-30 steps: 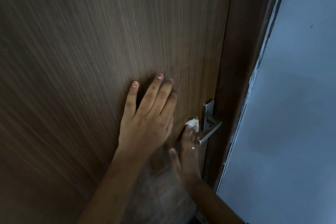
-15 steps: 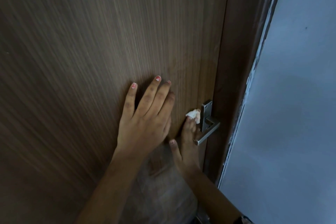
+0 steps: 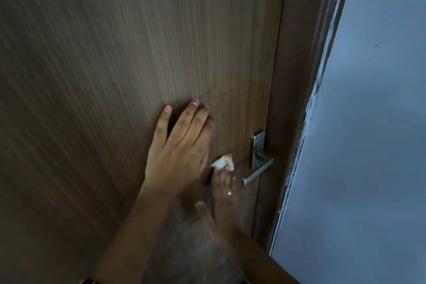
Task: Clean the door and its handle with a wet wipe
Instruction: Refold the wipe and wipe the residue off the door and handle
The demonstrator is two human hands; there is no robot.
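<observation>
The silver lever handle (image 3: pixel 258 174) is sitting near the right edge of the dark wood-grain door (image 3: pixel 115 53). Its lever is pointing left and downward from a narrow upright backplate (image 3: pixel 257 145).

Left of the handle, the left hand (image 3: pixel 177 157) is lying flat against the door panel. Its fingers (image 3: pixel 184 122) are stretching straight up and slightly spread, holding nothing, with pink polish showing on the nails.

Between that hand and the handle, the right hand (image 3: pixel 224 205) is reaching up along the door. Its fingers (image 3: pixel 222 180) are lying straight and close together, and the thumb is splaying out away from the handle. Those fingertips are pressing a small bunched white wet wipe (image 3: pixel 222 163) against the wood. The wipe is sitting just left of the backplate, about level with where the lever joins it, and apart from the metal. As far as the view is showing, the fingers are not curling round the wipe — they are pushing it flat.

A small ring (image 3: pixel 229 193) is glinting on one right finger, just left of the lever's free end. The right hand is looking slightly blurred.

Right of the handle, the brown door frame (image 3: pixel 297 76) is running up the view, and beyond it a pale blue-grey wall (image 3: pixel 368 145) is filling the far side.
</observation>
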